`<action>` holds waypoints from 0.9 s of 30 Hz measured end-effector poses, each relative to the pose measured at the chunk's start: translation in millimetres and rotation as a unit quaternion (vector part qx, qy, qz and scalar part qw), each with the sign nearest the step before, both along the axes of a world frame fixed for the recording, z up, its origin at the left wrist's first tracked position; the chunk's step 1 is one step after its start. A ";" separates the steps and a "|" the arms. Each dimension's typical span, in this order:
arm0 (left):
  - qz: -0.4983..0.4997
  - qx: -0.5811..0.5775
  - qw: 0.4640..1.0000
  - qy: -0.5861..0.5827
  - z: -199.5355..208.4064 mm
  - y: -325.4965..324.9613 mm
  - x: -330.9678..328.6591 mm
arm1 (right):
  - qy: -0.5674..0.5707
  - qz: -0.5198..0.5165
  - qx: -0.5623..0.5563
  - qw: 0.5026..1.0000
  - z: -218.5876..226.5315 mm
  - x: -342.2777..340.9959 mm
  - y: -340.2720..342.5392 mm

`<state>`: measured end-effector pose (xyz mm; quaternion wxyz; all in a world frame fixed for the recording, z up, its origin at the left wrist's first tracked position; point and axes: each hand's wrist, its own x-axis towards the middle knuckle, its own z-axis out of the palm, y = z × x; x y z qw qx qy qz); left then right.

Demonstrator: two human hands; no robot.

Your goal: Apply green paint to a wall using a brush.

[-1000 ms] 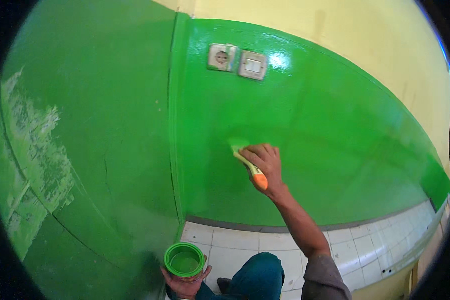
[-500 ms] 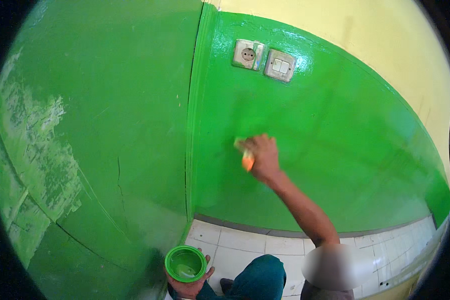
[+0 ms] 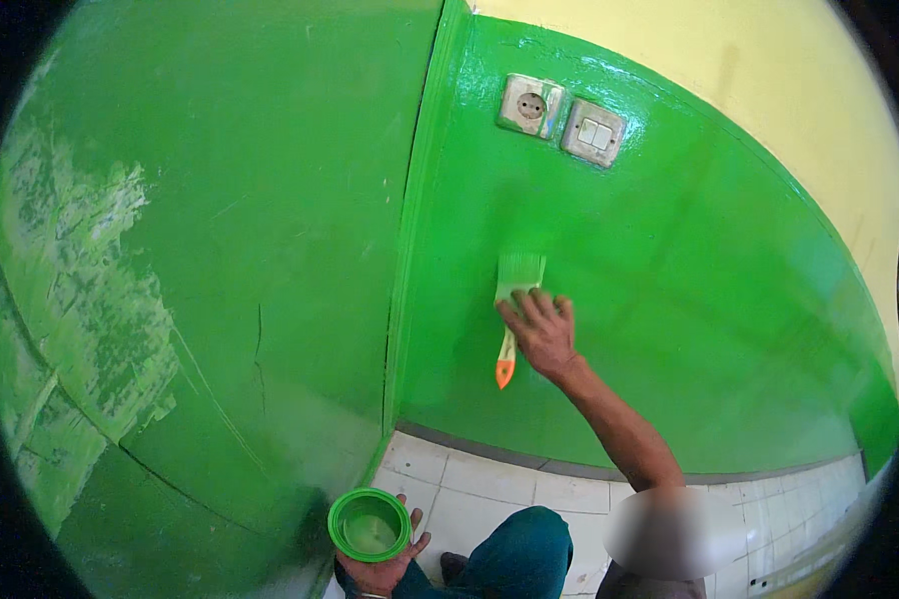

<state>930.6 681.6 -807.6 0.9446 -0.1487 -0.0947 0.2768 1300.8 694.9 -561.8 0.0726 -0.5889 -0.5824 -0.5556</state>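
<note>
My right hand (image 3: 543, 331) grips a flat paintbrush (image 3: 505, 349) with a pale handle and an orange tip. The green-coated bristles point up and lie against or very near the bright green wall (image 3: 649, 309); contact is hard to make out. Down at the lower left, my left hand (image 3: 390, 567) holds an open green paint can (image 3: 370, 524) from beneath, its fingers round the side. Some green paint shows inside the can.
Above the brush sit a paint-smeared socket (image 3: 531, 104) and a light switch (image 3: 594, 134). A darker green panel (image 3: 270, 250) with a scraped, patchy area stands on the left. White floor tiles (image 3: 479, 489) lie below, beside my bent knee (image 3: 529, 544).
The brush has swung from a blurred, sideways tilt to bristles up, handle down. My right hand sits slightly lower and further right; the wall has shifted rightward in view. The can stays in place.
</note>
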 end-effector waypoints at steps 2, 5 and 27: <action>0.008 0.014 1.000 0.008 6.1 3.3 -0.6 | -0.003 -0.017 -0.051 0.999 -5.4 -1.1 -0.4; 0.050 0.231 0.954 0.184 14.3 4.2 -2.8 | 0.009 0.022 0.014 1.000 1.0 -1.4 -3.5; -0.020 0.009 0.998 -0.063 10.1 8.5 -0.3 | -0.041 0.026 -0.005 0.999 6.7 3.1 -2.4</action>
